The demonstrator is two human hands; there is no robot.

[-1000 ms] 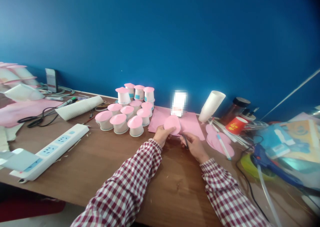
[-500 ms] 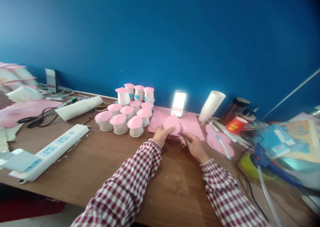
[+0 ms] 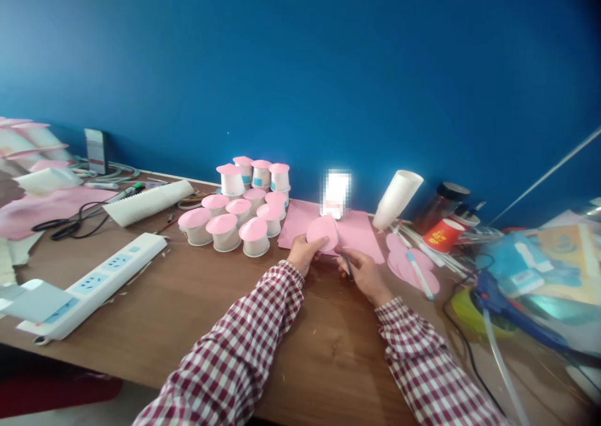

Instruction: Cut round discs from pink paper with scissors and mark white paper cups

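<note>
My left hand [image 3: 303,254] is closed on a pink paper circle [image 3: 322,232], its thumb lying over the front face. In my right hand [image 3: 369,274] is a pair of scissors [image 3: 348,267], with dark handles between the fingers; the blades are at the circle's right edge and mostly hidden. Behind both hands lie pink paper sheets [image 3: 364,238]. To the left stand several white paper cups with pink cone tops [image 3: 254,235]. Right of my right hand, several cut pink paper pieces [image 3: 399,257] overlap, with a white marker [image 3: 420,275] across them.
A power strip [image 3: 101,285] and a stack of white cups [image 3: 148,202] lie at left, near black-handled scissors [image 3: 66,225]. A blurred bright phone-like object [image 3: 335,194] leans on the blue wall. At right are a cup stack [image 3: 399,197], a red cup [image 3: 442,235] and a blue glue gun [image 3: 507,313].
Almost nothing differs. The pink circle has shifted very slightly in my left hand, and both hands stay in the same place.
</note>
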